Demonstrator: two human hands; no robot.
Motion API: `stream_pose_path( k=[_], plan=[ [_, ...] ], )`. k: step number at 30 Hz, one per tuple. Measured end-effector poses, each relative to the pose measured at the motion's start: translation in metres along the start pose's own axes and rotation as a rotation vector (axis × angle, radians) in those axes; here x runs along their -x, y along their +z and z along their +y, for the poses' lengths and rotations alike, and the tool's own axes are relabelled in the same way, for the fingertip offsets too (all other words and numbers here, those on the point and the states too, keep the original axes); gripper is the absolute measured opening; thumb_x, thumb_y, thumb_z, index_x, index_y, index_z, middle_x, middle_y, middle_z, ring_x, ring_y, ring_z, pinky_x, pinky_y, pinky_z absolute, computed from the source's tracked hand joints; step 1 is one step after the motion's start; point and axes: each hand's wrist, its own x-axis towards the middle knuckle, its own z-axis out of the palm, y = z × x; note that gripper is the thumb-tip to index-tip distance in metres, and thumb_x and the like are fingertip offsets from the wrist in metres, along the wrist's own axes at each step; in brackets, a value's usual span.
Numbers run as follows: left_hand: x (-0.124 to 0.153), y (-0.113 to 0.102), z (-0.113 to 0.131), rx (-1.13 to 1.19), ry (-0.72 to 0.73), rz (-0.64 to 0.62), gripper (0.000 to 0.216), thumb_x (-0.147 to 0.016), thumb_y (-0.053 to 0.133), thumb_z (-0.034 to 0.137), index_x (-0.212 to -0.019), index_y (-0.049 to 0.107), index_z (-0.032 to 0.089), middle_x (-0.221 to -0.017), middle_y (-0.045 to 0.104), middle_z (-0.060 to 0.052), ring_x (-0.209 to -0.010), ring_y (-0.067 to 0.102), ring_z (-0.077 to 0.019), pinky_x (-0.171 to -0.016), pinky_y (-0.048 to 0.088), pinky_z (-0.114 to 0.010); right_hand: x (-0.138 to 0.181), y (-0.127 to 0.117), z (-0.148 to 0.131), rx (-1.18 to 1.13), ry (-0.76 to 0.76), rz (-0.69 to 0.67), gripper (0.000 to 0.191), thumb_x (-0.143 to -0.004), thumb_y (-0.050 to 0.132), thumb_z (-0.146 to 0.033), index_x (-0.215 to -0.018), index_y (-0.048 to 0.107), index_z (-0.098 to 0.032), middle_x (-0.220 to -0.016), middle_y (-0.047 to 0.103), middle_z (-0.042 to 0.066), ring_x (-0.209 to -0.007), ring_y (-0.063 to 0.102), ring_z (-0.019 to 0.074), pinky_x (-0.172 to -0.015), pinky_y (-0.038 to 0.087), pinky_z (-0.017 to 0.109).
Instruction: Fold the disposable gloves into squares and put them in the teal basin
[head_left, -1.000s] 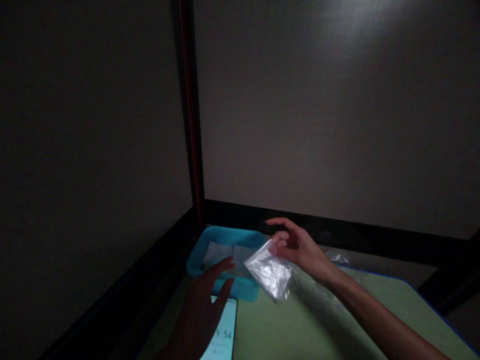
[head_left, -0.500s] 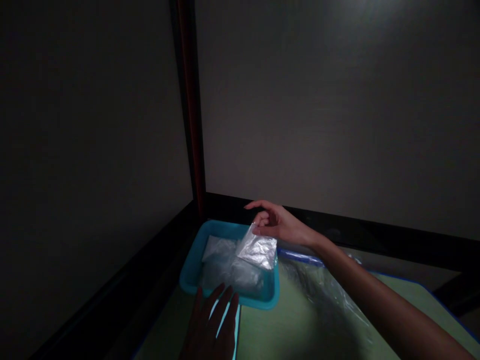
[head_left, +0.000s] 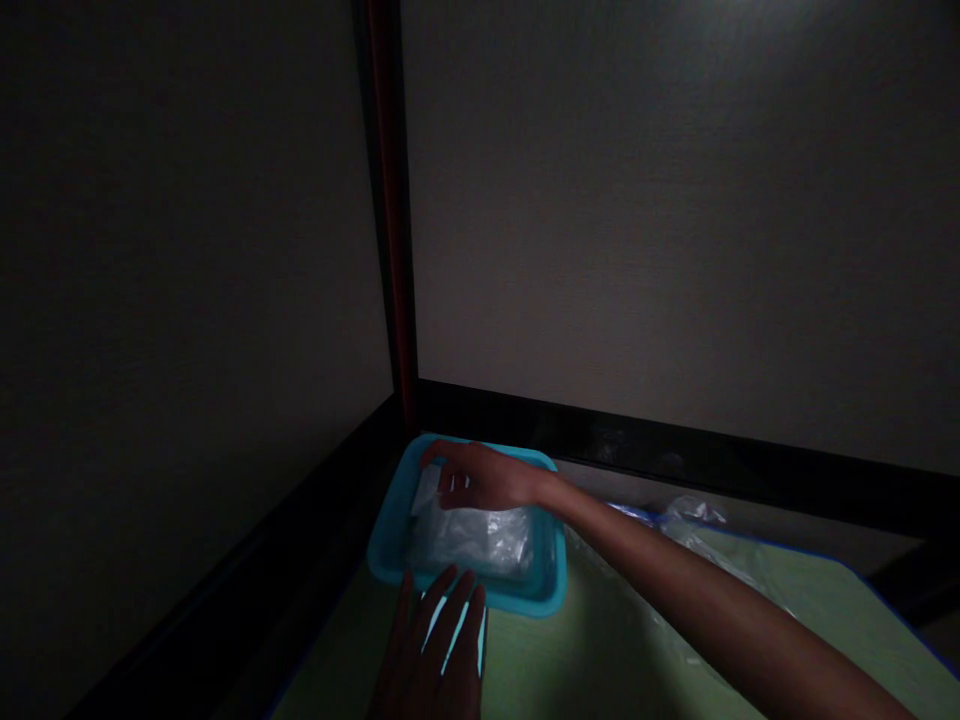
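Observation:
My right hand [head_left: 484, 475] reaches into a blue plastic tray [head_left: 551, 600], over its far left part. Its fingers are bent and apart, near the upper left of several clear plastic packets [head_left: 472, 540] in the tray. Any contact there is partly hidden by the hand. My left hand [head_left: 431, 650] lies flat with spread fingers just in front of the tray's near rim. Beneath its fingers shows a bright, pale bluish flat thing [head_left: 481, 640], mostly covered; I cannot tell what it is.
Crumpled clear plastic film [head_left: 697, 510] lies right of the tray, partly behind my right forearm. Underneath is a green surface with a blue edge [head_left: 817, 575]. Two dark walls [head_left: 637, 250] meet at a reddish post [head_left: 390, 200] behind the tray. The light is dim.
My right hand has moved left and down into the tray. The clear packet it pinched at the right side no longer shows in its fingers. My left hand has stayed nearly in place.

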Motion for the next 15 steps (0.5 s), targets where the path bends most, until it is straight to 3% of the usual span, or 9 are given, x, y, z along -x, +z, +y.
stream_pose_path(
  k=[8, 15],
  plan=[
    [-0.001, 0.000, 0.001, 0.002, 0.010, 0.010, 0.039, -0.077, 0.044, 0.001, -0.113, 0.056, 0.008, -0.109, 0.065, -0.009, -0.111, 0.054, -0.0245, -0.110, 0.012, -0.048, -0.017, 0.028, 0.008, 0.076, 0.100, 0.036, 0.035, -0.061, 0.069, -0.004, -0.088, 0.051, -0.018, -0.061, 0.057, -0.007, -0.060, 0.061, 0.0132, -0.047, 0.041, 0.017],
    [-0.001, -0.002, 0.003, 0.029, -0.018, 0.009, 0.036, -0.079, 0.043, 0.002, -0.113, 0.056, 0.008, -0.111, 0.064, -0.010, -0.113, 0.051, -0.0237, -0.111, 0.012, -0.047, -0.028, 0.039, 0.012, 0.101, 0.160, 0.027, 0.029, -0.065, 0.067, -0.007, -0.085, 0.049, -0.018, -0.060, 0.056, -0.008, -0.063, 0.062, 0.0125, -0.049, 0.039, 0.016]
  ],
)
